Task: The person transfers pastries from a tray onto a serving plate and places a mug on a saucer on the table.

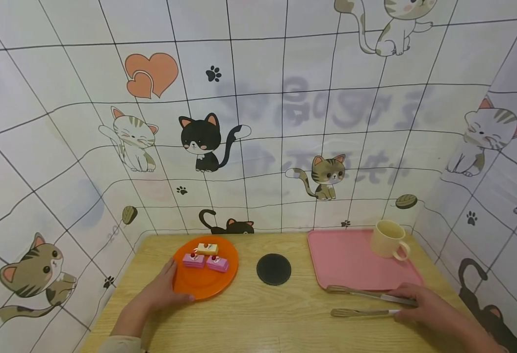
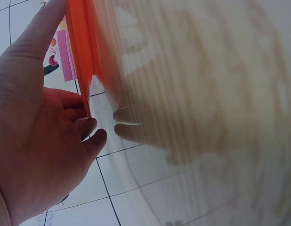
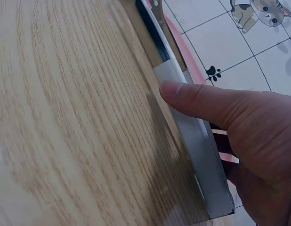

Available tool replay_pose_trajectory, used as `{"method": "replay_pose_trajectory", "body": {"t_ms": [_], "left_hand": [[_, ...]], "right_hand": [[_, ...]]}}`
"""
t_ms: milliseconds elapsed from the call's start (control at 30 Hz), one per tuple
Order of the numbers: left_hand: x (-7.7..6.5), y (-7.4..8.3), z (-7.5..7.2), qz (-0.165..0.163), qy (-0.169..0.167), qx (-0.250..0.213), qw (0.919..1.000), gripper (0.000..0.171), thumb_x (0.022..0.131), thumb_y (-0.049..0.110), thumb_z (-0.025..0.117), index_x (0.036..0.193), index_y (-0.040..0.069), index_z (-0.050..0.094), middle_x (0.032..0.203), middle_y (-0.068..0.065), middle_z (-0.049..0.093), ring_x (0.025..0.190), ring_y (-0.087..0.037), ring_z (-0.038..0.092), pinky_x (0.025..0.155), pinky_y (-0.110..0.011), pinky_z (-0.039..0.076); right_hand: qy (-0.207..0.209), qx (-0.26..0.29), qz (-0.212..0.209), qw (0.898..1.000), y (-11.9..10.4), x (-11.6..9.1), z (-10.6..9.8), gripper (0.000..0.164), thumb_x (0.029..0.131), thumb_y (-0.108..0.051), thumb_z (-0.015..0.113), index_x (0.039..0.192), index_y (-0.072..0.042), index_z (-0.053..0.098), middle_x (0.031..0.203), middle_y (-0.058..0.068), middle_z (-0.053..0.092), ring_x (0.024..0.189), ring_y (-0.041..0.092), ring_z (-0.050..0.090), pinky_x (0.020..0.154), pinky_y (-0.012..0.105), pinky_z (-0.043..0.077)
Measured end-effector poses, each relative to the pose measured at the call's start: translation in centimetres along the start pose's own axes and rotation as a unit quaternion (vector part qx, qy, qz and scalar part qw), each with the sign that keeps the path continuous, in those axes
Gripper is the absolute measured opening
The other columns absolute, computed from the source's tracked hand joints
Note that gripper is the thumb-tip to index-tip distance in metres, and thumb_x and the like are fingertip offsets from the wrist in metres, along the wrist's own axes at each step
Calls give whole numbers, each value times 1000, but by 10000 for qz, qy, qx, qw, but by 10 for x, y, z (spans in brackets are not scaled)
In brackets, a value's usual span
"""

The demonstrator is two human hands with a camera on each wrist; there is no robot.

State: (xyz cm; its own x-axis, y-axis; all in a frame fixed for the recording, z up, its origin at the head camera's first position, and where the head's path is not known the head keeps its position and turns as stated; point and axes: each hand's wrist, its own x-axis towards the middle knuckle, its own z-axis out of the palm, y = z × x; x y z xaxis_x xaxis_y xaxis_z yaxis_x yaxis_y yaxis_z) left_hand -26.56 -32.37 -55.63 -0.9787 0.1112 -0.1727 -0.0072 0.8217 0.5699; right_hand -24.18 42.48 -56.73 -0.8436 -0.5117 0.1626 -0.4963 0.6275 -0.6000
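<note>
In the head view an orange plate [image 1: 205, 289] carries two pink toy cake slices [image 1: 194, 261] and one yellow toy cake slice [image 1: 207, 249], each with a red cherry on top. My left hand [image 1: 163, 289] holds the plate at its left side, fingers along the rim and thumb at the front edge. In the left wrist view the plate's rim [image 2: 79, 42] runs between thumb and fingers. On the right, my right hand [image 1: 424, 306] grips a pair of tongs [image 1: 364, 312] with brownish tips and pale handles, arms spread apart. Its thumb presses the near handle [image 3: 192, 141].
A round black coaster [image 1: 273, 269] lies mid-table. Behind the tongs is a pink tray [image 1: 342, 260], with a cream mug [image 1: 386, 240] standing at its back right. Cat-patterned sheeting [image 1: 258, 108] encloses the wooden table [image 1: 249, 323] at the back and sides.
</note>
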Motion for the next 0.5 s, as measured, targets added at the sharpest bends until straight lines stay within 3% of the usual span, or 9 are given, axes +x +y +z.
{"method": "replay_pose_trajectory", "body": {"t_ms": [500], "left_hand": [[-1, 3, -2, -5, -2, -10, 10000, 143, 75, 60, 98, 173, -5, 18, 181, -31, 10, 161, -59, 23, 126, -74, 28]], "right_hand": [[79, 188, 57, 9998, -4, 0, 1, 35, 90, -13, 93, 120, -2, 79, 109, -5, 71, 98, -2, 60, 80, 17, 51]]}}
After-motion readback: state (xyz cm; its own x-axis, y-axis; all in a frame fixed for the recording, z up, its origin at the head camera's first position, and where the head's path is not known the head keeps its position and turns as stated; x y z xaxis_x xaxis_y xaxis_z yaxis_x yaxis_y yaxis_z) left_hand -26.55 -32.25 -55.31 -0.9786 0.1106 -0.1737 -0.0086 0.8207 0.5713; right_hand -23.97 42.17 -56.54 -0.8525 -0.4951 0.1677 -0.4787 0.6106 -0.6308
